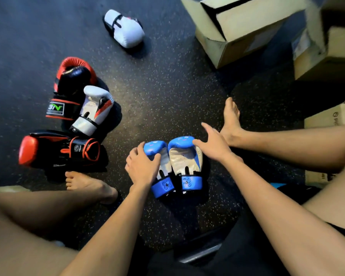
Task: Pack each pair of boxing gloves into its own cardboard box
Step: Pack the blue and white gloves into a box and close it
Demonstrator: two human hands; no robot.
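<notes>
Forearms reach down to 6 o'clock, where two blue gloves lie side by side, touching, on the speckled floor (167,86). The left hand (141,166) curls fingers and thumb round the left blue glove (154,148). The right hand (214,145) is spread wide and grips nothing, its thumb touching the padded top of the right blue glove (184,158).

At 9 o'clock lies the near red-and-black glove (48,152). Toward 10 o'clock the far red-and-black glove (74,78) touches the near white glove (94,108). The far white glove (126,28) lies alone at 11 o'clock. That makes six gloves, all on the floor.

Three cardboard boxes stand from 1 to 3 o'clock: the first box (241,30) with flaps open, the second box (331,62), and the third box (331,115). Their insides cannot be seen.
</notes>
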